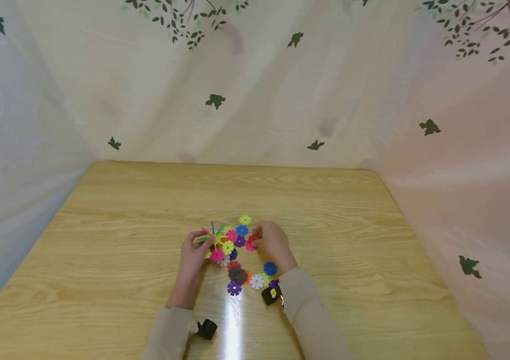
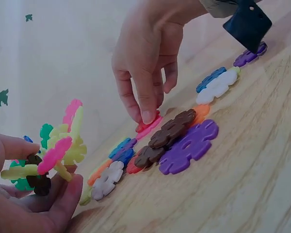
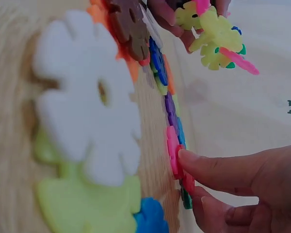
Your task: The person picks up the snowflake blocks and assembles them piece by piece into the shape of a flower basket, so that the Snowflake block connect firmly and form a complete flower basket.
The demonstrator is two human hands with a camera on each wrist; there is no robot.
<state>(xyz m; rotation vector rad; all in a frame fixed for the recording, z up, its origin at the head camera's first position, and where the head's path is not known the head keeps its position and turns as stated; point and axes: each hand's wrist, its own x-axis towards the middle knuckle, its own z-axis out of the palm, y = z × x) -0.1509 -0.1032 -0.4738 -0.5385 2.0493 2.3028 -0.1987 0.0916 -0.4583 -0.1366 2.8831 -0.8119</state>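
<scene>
My left hand (image 1: 193, 254) grips a joined cluster of flower-shaped plastic discs (image 2: 58, 150), held up off the table. Yellow, pink, green and black pieces stick out of it at different angles. Out to the right, my right hand (image 1: 276, 244) pinches a red flower disc (image 3: 188, 181) between thumb and fingers, low over the table. A pink flower disc (image 3: 172, 151) lies right beside it. Purple and blue discs lie close by, and a green disc (image 3: 185, 198) shows partly under the fingers.
Loose discs are scattered on the wooden table (image 1: 349, 225): a brown disc (image 2: 172, 128), a purple disc (image 2: 189, 147), a white disc (image 1: 257, 281) and a blue disc (image 1: 270, 268) nearest my right wrist. A yellow disc (image 1: 245, 219) lies farthest back. Cloth curtains (image 1: 255, 100) surround the table.
</scene>
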